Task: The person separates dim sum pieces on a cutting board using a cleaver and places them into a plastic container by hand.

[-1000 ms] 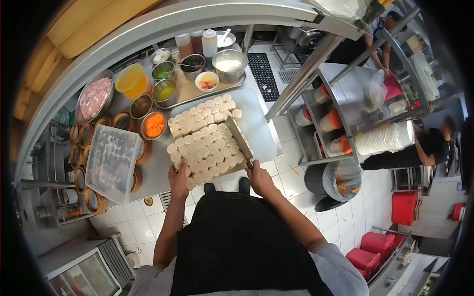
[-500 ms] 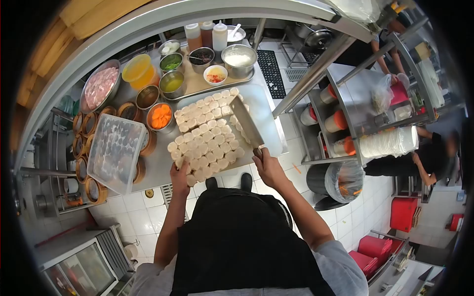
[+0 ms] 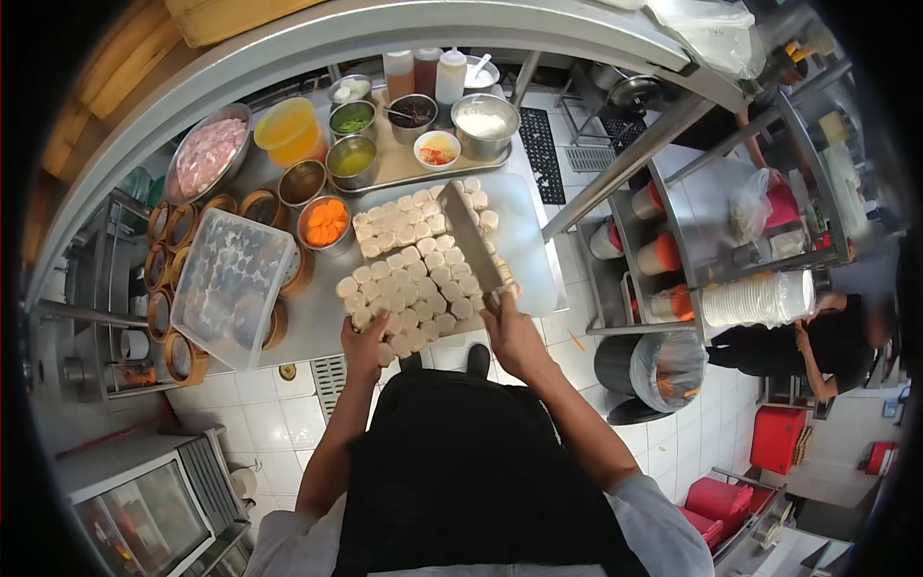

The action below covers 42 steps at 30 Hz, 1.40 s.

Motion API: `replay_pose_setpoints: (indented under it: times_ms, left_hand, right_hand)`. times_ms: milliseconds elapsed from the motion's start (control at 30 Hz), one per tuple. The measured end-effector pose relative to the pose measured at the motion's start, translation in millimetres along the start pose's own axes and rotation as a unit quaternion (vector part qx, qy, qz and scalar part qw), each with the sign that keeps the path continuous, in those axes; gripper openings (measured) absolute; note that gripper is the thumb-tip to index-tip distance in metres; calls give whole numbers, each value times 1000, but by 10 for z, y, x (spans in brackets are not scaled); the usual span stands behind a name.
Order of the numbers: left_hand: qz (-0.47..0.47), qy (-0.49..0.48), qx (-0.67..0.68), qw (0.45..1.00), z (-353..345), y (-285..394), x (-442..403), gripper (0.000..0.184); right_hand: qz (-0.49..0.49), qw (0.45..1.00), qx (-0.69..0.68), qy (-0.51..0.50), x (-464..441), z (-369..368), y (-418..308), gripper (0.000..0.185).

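Pale, round, dough-like pieces (image 3: 413, 288) lie packed in two blocks of rows at the front of the white board (image 3: 527, 236). My right hand (image 3: 514, 337) is closed around the handle of a cleaver (image 3: 467, 236). Its broad blade stands on edge over the right part of the pieces, with several on its far side. At the near left corner of the rows is my left hand (image 3: 363, 348), thumb up beside the pieces and fingers curled at their edge. What it grips underneath is hidden.
Left of the rows stand a bowl of carrot slices (image 3: 325, 223), a clear plastic tub (image 3: 236, 284) and bamboo steamers (image 3: 183, 356). Behind, a tray (image 3: 385, 173) carries ingredient bowls and squeeze bottles. A metal post (image 3: 615, 159) rises at right; a person (image 3: 817, 341) stands farther off.
The view has shifted slightly. The cleaver has moved left over the rows, and my right hand has come nearer to them. My left hand stays at the near left corner.
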<state>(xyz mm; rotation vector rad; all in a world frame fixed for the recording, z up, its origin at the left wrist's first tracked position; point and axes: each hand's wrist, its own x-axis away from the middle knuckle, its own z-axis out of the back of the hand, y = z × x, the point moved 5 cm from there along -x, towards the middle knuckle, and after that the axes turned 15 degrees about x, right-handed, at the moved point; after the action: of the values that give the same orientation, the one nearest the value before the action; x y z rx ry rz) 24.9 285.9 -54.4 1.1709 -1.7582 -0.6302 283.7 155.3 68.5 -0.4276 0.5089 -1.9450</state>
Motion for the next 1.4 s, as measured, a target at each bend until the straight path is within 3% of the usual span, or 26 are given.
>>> replay_pose_setpoints:
  times_ms: [67, 133, 200, 233, 433, 533, 600, 667, 1000, 1033, 1233, 1400]
  left_hand:
    - [-7, -4, -8, 1000, 61, 47, 16, 48]
    - [-10, -11, -8, 1000, 44, 37, -19, 49]
    - [9, 0, 8, 1000, 33, -9, -36, 52]
    - [18, 7, 13, 1000, 67, 3, -30, 54]
    - [-6, 17, 15, 1000, 12, 46, 6, 56]
    - [9, 14, 0, 1000, -5, 59, 32, 52]
    - [7, 13, -2, 1000, 15, 11, 12, 53]
    - [-1, 23, -6, 1000, 77, 37, -30, 54]
    - [-4, -17, 25, 1000, -47, 13, -25, 59]
    - [-6, -22, 29, 999, -57, -5, -57, 59]
    - [28, -41, 25, 998, -153, -124, -189, 60]
    - [66, -65, -9, 996, 8, -47, -261, 58]
  right_hand:
    - [0, 993, -63, 95, 39, 348, -213, 28]
    - [-20, 995, -28, 95, 138, -162, 129, 29]
    - [-69, 986, 89, -122, 104, -657, 361, 29]
    - [-75, 986, 71, -132, 73, -687, 376, 32]
    - [6, 999, -30, 24, 57, 3, -169, 38]
    - [26, 993, -9, 111, 282, -78, -85, 39]
    - [-42, 992, 101, -68, 197, -770, 427, 43]
    - [-46, 992, 85, -82, 102, -934, 431, 42]
    - [-30, 995, 88, -21, -187, -679, 505, 32]
    - [-55, 994, 82, -45, -186, -637, 518, 33]
    - [19, 999, 27, 19, -57, -684, 237, 42]
    - [-27, 997, 74, 0, -232, -732, 440, 40]
